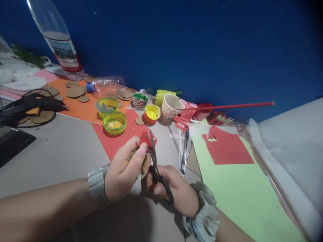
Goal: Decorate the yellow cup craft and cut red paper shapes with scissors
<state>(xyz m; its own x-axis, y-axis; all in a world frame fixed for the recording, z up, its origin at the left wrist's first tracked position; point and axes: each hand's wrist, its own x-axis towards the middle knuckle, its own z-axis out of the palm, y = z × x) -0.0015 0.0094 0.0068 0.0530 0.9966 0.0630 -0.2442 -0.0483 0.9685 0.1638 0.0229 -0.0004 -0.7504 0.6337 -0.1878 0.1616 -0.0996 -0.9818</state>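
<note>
My left hand (123, 171) is curled closed, pinching a small red piece (143, 139) between thumb and fingers. Tucked in the same grip is a yellowish patterned thing (145, 164), mostly hidden by my fingers, so I can't tell what it is. My right hand (176, 190) is closed around the black handles of a pair of scissors (155, 161). The blades point up and away from me, slightly parted, right beside the red piece; I can't tell whether they are biting into it. Both hands are close together above the grey surface (73, 144), with a watch (98, 186) on my left wrist and a scrunchie (204, 211) on my right.

Just beyond my left hand, a green-rimmed bowl (114, 129) with yellow inside rests on red paper (103, 137). To its right are an orange cup (148, 118) of yellow paint (151, 113) and a larger patterned cup (168, 112), with a long red stick (239, 105) reaching out to the right from its rim. Near my right hand lies a pen (185, 151); farther right, a notched red sheet (229, 148) lies on green paper (227, 188). A glue gun (32, 104) is at the far left.
</note>
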